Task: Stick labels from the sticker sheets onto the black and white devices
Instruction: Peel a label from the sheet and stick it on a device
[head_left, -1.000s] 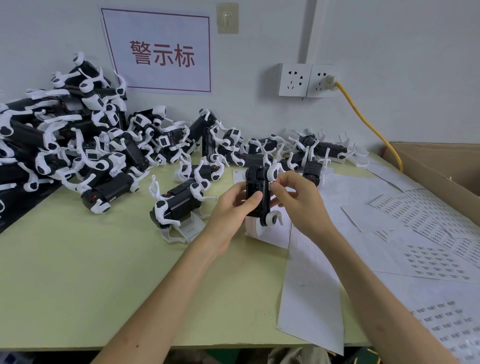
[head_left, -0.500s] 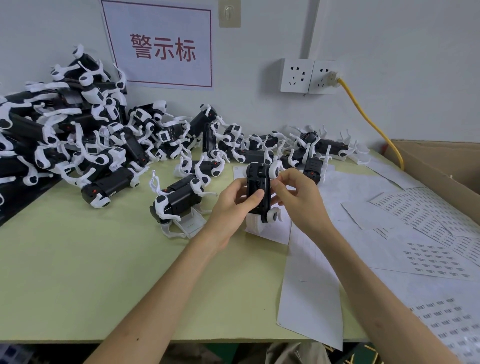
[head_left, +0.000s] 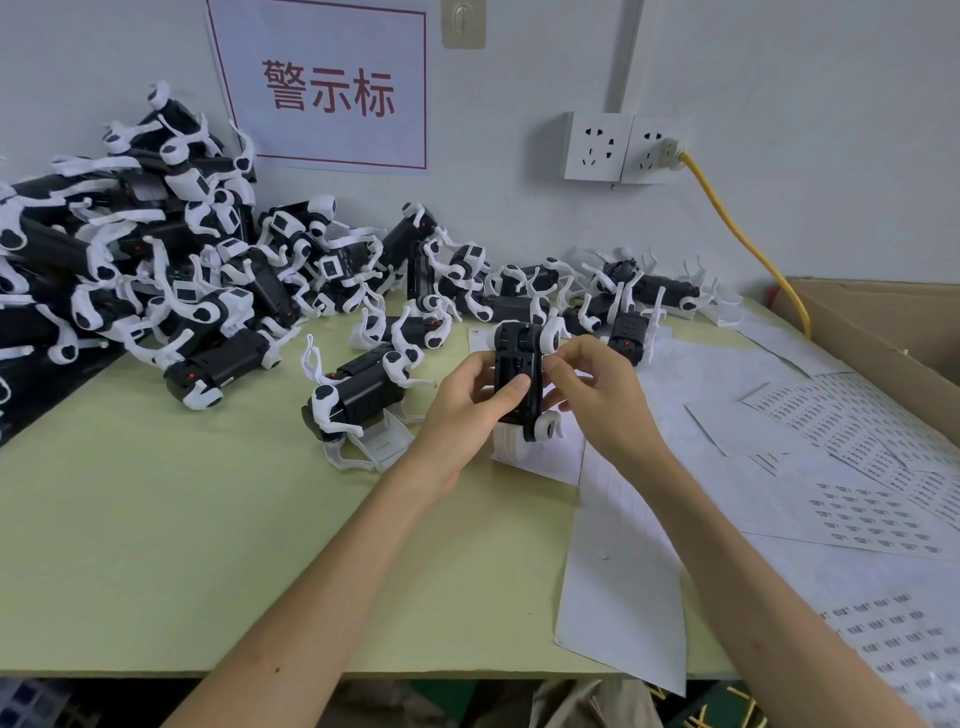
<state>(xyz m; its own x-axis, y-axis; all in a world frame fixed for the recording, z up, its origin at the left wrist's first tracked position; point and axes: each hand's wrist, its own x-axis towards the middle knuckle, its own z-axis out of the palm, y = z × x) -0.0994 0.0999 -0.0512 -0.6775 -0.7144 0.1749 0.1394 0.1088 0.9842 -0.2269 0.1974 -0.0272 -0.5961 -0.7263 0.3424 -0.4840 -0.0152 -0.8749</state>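
The left hand (head_left: 462, 410) grips an upright device (head_left: 517, 364), thumb pressed on its black face. The right hand (head_left: 597, 400) pinches its right edge; any label there is too small to tell. The device is held just above the surface (head_left: 208, 519), between a pile (head_left: 156, 270) of devices and the sheets (head_left: 872, 509).

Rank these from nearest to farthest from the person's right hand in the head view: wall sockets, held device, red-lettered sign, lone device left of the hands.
1. Held device, touched by the right hand.
2. Lone device, lying to the left.
3. Wall sockets, higher up and behind.
4. Sign, far upper left.
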